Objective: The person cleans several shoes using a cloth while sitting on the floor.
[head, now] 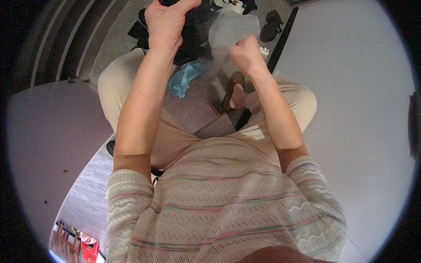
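Note:
My left hand (166,24) is at the top edge, with its fingers curled around a dark thing, partly cut off by the frame. A large black item (195,36) hangs or lies just beside it; its kind is not clear. My right hand (248,54) is closed on a pale grey cloth (233,31), which is blurred and spreads out beyond the fist. Below the black item, a frayed blue cloth (185,79) is between my knees.
Black shoes (271,26) and pale shoes (230,4) are on the floor ahead. My foot wears a brown slipper (234,90). Curved dark shelves (65,39) and a purplish panel (56,131) stand left; a broad pale panel (345,115) is close at right. A red chair (89,251) is behind.

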The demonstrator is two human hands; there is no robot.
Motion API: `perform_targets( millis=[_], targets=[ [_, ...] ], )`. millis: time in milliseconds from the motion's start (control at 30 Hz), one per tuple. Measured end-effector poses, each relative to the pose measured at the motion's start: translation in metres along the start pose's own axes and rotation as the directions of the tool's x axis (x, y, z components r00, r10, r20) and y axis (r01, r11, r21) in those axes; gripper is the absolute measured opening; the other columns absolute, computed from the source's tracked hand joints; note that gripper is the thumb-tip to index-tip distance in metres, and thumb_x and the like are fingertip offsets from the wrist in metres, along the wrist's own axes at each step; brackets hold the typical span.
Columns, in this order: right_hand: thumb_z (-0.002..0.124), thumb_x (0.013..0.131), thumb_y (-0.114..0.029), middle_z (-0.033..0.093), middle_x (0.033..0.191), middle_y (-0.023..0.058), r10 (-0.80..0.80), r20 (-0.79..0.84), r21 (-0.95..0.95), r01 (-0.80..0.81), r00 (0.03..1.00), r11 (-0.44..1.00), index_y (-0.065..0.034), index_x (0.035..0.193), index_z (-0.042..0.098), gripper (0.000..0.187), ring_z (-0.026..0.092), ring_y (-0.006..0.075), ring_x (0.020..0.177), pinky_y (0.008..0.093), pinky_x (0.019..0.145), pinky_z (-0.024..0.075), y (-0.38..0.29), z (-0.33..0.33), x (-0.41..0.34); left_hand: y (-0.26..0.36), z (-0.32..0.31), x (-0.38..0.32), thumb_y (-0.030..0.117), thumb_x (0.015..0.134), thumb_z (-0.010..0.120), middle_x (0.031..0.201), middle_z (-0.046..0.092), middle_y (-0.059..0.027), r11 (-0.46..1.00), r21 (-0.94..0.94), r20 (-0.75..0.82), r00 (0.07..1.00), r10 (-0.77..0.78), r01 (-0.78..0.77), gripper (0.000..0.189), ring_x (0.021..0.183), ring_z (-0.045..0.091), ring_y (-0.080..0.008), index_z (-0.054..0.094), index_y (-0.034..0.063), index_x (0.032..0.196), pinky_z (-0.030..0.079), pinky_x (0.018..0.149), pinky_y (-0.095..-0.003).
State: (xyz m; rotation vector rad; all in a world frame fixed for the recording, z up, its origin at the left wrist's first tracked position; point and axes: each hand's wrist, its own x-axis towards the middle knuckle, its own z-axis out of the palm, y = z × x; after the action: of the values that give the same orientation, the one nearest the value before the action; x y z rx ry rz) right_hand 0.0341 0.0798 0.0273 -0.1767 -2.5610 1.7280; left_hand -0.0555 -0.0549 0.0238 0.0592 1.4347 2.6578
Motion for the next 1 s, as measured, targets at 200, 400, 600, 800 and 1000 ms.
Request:
perform_targets(
  millis=[200,400,600,800,1000],
  targets=[
    [0.057,0.076,-0.009,0.06,0.087,0.0048,0.008,-0.061,0.159,0.002,0.998,0.987,0.0029,0.094,0.057,0.021,0.053,0.0144,0.078,0.0287,0.068,0.0439,0.007,-0.002,-0.011,-0.003,-0.006,0.003,-0.002,0.067,0.061,0.082,0.064,-0.0067,1.0,-0.018,-0.037,0.999,-0.014,0.013,0.022,0.069,0.061,-0.0173,0.063,-0.0008,0.089,0.049,0.066,-0.0278],
    [0.055,0.076,-0.005,0.059,0.086,0.0057,0.057,-0.015,-0.076,-0.058,0.998,0.995,0.001,0.087,0.058,0.013,0.052,0.0131,0.076,0.028,0.06,0.0424,0.008,0.015,-0.013,-0.005,0.003,-0.001,-0.002,0.07,0.061,0.088,0.064,-0.0053,0.968,0.121,-0.036,0.974,0.224,-0.218,0.025,0.075,0.06,-0.015,0.061,-0.0017,0.095,0.047,0.071,-0.0257],
    [0.048,0.081,-0.007,0.052,0.075,0.0015,-0.03,-0.245,0.24,0.09,0.969,0.967,0.0012,0.084,0.056,0.011,0.047,0.0117,0.066,0.0259,0.053,0.0375,0.012,0.038,-0.012,-0.008,0.008,-0.004,-0.003,0.071,0.062,0.091,0.064,-0.0053,0.979,0.102,-0.022,0.983,0.182,-0.179,0.027,0.079,0.06,-0.0137,0.06,-0.0009,0.098,0.046,0.074,-0.0255],
    [0.047,0.084,-0.01,0.053,0.076,0.0021,0.045,-0.192,0.341,0.024,0.98,0.94,0.0003,0.084,0.054,0.012,0.047,0.0098,0.065,0.0257,0.052,0.0362,0.013,0.04,-0.005,-0.01,0.005,-0.001,-0.003,0.071,0.061,0.092,0.064,-0.0056,0.971,0.107,-0.01,0.976,0.217,-0.215,0.028,0.079,0.06,-0.0138,0.06,-0.0015,0.098,0.046,0.075,-0.0255],
    [0.048,0.085,-0.012,0.053,0.069,0.0002,-0.012,-0.412,0.402,0.193,0.911,0.895,0.0006,0.075,0.054,0.017,0.045,0.0089,0.059,0.0245,0.05,0.0345,0.042,0.046,0.004,-0.009,0.007,-0.005,-0.002,0.07,0.062,0.09,0.064,-0.0054,0.974,0.137,-0.028,0.983,0.184,-0.178,0.026,0.077,0.06,-0.0139,0.06,-0.0014,0.096,0.047,0.072,-0.026]
  ],
)
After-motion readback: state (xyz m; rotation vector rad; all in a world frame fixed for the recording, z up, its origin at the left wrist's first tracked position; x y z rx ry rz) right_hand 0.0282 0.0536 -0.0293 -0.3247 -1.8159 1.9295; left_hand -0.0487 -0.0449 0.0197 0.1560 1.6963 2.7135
